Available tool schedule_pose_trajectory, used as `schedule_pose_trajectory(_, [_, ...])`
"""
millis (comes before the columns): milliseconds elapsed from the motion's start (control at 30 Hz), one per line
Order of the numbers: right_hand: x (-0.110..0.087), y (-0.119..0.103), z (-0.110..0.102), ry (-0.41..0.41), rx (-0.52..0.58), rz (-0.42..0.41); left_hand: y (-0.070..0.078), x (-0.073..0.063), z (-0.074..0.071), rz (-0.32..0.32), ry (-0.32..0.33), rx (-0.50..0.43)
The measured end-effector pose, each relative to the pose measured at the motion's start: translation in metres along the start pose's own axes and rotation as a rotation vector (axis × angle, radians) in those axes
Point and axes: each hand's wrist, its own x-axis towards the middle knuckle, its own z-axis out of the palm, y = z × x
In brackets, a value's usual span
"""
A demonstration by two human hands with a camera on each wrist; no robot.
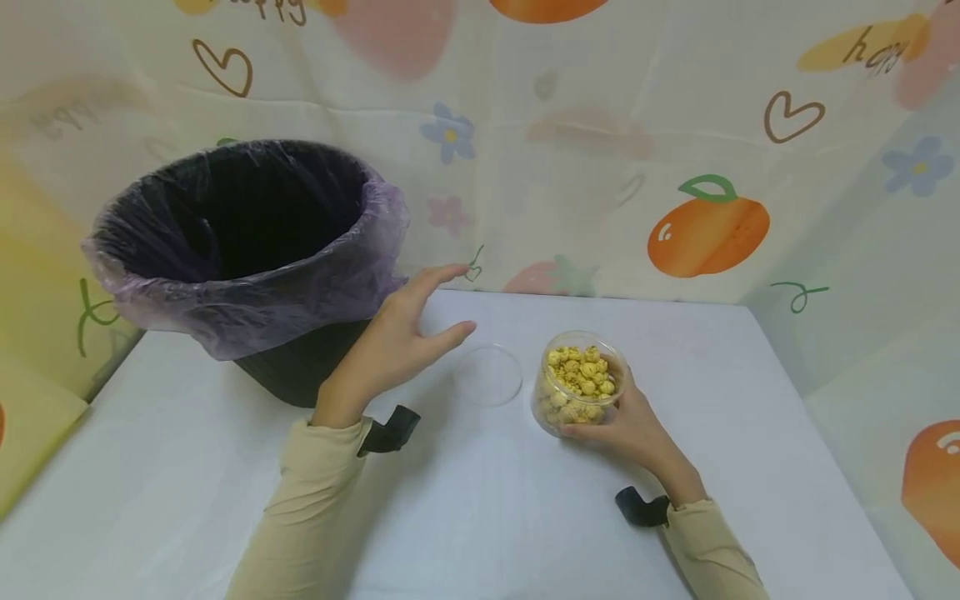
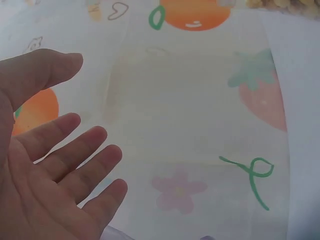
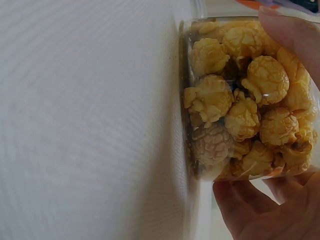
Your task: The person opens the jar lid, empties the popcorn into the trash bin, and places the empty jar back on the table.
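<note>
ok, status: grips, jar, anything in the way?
Left grip open, empty, near lined bin. Right grip holding clear jar: lidless, popcorn inside. Nothing over its mouth; clear disc on table, left of jar.

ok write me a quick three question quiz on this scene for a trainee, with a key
1. Which of the two hands grips the jar?
2. True or false: the left hand holds nothing.
3. Where does the clear lid lie?
a) on top of the jar
b) on the table between the bin and the jar
c) inside the bin

Key: 1. the right hand; 2. true; 3. b
</note>
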Motion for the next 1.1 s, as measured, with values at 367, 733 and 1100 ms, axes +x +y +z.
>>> schedule_pose_trajectory(367, [0.001, -0.001, -0.001, 0.003, 0.0, -0.007, 0.027, -0.006, -0.022, 0.216, 0.133, 0.079])
schedule_pose_trajectory(733, [0.001, -0.001, -0.001, 0.005, 0.002, 0.001, 0.035, -0.02, -0.061, 0.269, 0.278, 0.184])
schedule_pose_trajectory(1100, [0.0, -0.001, 0.001, -0.003, 0.004, 0.013, 0.038, -0.038, -0.099, 0.27, 0.382, 0.28])
